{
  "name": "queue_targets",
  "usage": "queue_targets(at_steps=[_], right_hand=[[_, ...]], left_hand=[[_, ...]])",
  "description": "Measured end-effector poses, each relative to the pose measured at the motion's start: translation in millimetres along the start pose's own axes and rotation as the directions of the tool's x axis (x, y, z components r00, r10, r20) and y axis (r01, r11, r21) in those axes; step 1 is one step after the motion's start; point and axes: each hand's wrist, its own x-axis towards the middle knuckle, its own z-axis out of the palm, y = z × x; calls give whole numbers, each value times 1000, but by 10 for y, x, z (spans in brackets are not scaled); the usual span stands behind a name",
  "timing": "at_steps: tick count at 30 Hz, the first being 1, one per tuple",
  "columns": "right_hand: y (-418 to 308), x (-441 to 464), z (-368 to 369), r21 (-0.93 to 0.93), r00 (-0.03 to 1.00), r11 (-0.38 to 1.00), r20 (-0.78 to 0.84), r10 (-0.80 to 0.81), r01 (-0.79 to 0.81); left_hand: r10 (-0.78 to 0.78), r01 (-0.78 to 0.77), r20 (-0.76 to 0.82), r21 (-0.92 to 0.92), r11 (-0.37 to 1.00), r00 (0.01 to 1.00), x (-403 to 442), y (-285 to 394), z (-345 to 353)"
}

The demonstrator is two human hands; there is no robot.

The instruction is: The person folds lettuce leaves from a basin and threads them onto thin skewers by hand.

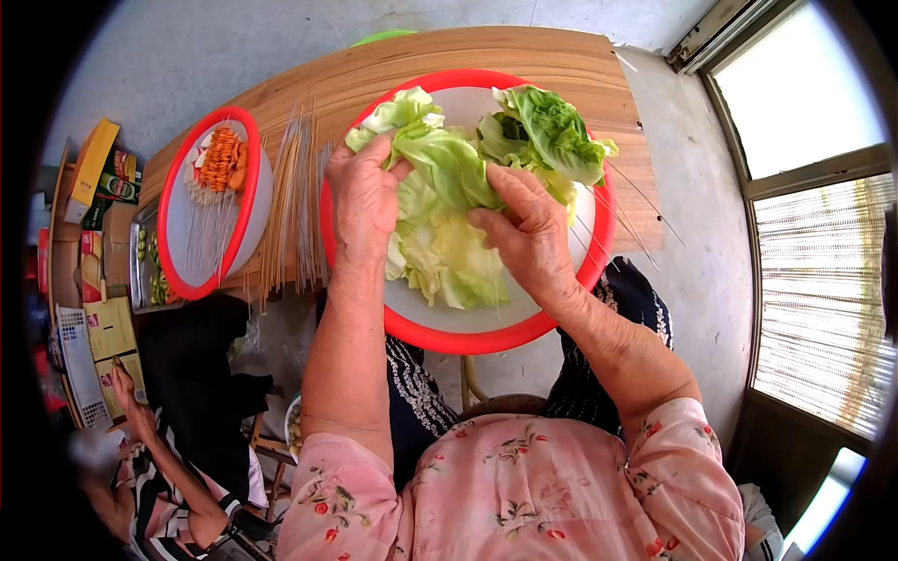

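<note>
pink shirt (533,486) cut off below; 1 lettuce leaf (451,168) probably hides some fingertips of the left hand (360,194).

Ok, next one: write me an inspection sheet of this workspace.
Surface: wood-grain table, partly covered by basins and skewers.
Job's things: lettuce leaf held above a large red-rimmed basin; loose leaves inside, darker green bunch at its far right.
Clutter: skewers lying left of that basin; smaller red-rimmed basin with orange food.
Hands: left hand grips the leaf; right hand touches it, grip unclear.
Cables: nothing seen.
Surroundings: another person lower left, boxes at left, window at right.
</note>
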Motion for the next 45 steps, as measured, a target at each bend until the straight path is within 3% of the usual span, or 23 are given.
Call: queue_targets(at_steps=[2,5,8,11,14,17,20,24,26,28,29,30,32,33,36,41,45], right_hand=[[1,-14,-11,1,999,999,23,40,-40],[45,2,-56,-257,998,966,54,40,-25],[15,64,-14,-4,982,982,26,189,-189],[160,67,71,338,955,900,-8,296,-276],[59,44,-4,20,996,996,-26,-83,83],[2,-30,3,-179,956,939,73,-285,294],[-75,-68,67,-233,913,883,93,-398,408],[-124,-13,98,-99,977,992,-193,-94,76],[-83,16,16,199,973,955,-29,228,-218],[90,37,1,428,884,774,243,400,-467],[220,-11,64,295,968,926,154,198,-237],[165,-15,65,101,995,994,96,27,-37],[8,-40,56,-309,940,888,90,-328,339],[10,-49,91,-462,913,790,137,-384,402],[-65,-67,88,-541,855,670,223,-469,509],[-70,-122,178,-582,859,633,327,-393,511],[-73,-78,119,-302,964,916,121,-236,263]], left_hand=[[-5,5,-8,26,1000,1000,16,-2,-26],[-15,15,-1,32,999,1000,18,-10,-46],[-11,11,15,30,999,1000,-19,-11,-5],[-31,31,-2,102,994,1000,-26,-45,10],[-26,27,-17,91,996,1000,-2,-56,-2],[-67,64,30,86,994,997,60,-57,-72],[-42,36,83,65,997,996,96,-94,-98],[-116,116,3,-15,993,993,79,-37,-84],[-180,175,-35,-99,980,983,99,-44,-101],[-166,164,-23,-82,983,986,96,-50,-93],[-160,158,-17,-74,985,987,93,-51,-93],[-155,155,12,-83,984,988,94,-53,-91],[-147,153,70,-100,983,987,96,-62,-88],[-146,152,74,-80,985,987,103,-66,-95],[-146,151,85,-44,988,986,118,-75,-121],[-84,83,69,12,996,994,102,-90,-118],[-111,114,75,-34,993,991,135,-71,-173]])
